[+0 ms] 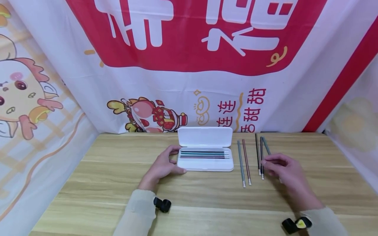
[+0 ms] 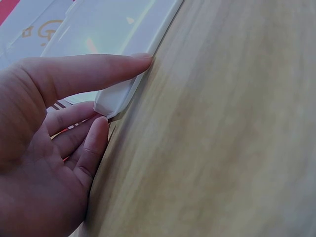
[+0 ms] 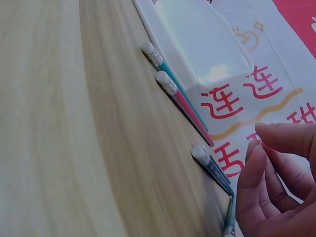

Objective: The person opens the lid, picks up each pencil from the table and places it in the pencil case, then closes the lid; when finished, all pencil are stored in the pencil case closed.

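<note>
A white pencil case (image 1: 205,165) lies with its lid (image 1: 205,137) raised, several dark, teal and red pencils (image 1: 203,154) in a row inside. My left hand (image 1: 163,164) holds its left end, thumb along the front edge and fingers round the side. To the right of the case lie a teal pencil (image 1: 241,164) and a red pencil (image 1: 246,162), eraser ends toward me. My right hand (image 1: 282,167), fingers loosely bent, is over two dark pencils (image 1: 258,154) and another teal pencil (image 1: 266,146), which it partly hides. In the right wrist view, nothing shows between thumb and fingertips.
The wooden table (image 1: 212,200) ends at the back against a hanging cloth (image 1: 189,82) with red and white print. More printed cloth (image 1: 35,114) hangs along the left side. Each wrist carries a small black camera (image 1: 162,205).
</note>
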Demonstrator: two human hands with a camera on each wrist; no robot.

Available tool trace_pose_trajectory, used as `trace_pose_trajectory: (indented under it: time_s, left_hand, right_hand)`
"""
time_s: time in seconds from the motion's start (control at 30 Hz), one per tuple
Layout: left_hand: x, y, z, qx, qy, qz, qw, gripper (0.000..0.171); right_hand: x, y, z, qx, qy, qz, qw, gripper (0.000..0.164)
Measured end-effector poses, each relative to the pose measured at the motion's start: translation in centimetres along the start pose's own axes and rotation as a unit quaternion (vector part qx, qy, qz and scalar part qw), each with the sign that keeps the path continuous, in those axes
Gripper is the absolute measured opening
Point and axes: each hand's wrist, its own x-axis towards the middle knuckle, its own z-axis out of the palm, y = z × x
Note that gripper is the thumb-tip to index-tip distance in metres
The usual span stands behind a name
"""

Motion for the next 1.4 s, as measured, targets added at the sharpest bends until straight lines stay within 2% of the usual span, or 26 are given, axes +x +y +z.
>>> trace_pose_trajectory:
  time_s: [0.27, 0.43, 0.57, 0.7, 1.0, 1.13, 1.3, 1.4]
  left_hand:
    - [0.1, 0.0, 0.0, 0.000, 0.000, -0.004, 1.0000, 0.089]
    - [0.0, 0.0, 0.0, 0.002, 0.000, -0.005, 1.0000, 0.089]
    - [0.0, 0.1, 0.0, 0.004, -0.001, -0.005, 1.0000, 0.090]
    - [0.1, 0.1, 0.0, 0.005, 0.000, -0.003, 1.0000, 0.089]
    - [0.1, -0.1, 0.0, 0.006, 0.000, -0.003, 1.0000, 0.089]
    - [0.1, -0.1, 0.0, 0.002, -0.002, -0.004, 1.0000, 0.088]
    - [0.1, 0.1, 0.0, 0.004, 0.000, -0.007, 1.0000, 0.087]
    - [0.1, 0.1, 0.0, 0.003, -0.001, -0.006, 1.0000, 0.088]
  right_hand:
    - [-0.5, 1.3, -3.0, 0.002, 0.011, 0.008, 1.000, 0.034]
    - [-0.6, 2.4, -4.6, -0.022, 0.021, 0.020, 0.999, 0.039]
    - [-0.9, 3.2, -5.4, -0.040, 0.003, 0.005, 0.999, 0.045]
    - [-0.9, 3.5, -5.6, -0.044, -0.023, -0.009, 0.999, 0.054]
    - [-0.3, 3.1, -5.6, -0.112, -0.039, 0.031, 0.992, 0.072]
    - [-0.2, 3.1, -5.6, -0.139, -0.038, 0.025, 0.989, 0.072]
    - [-0.2, 2.9, -5.4, -0.200, -0.023, 0.008, 0.979, 0.070]
    - [-0.2, 2.8, -5.2, -0.212, -0.018, 0.012, 0.977, 0.066]
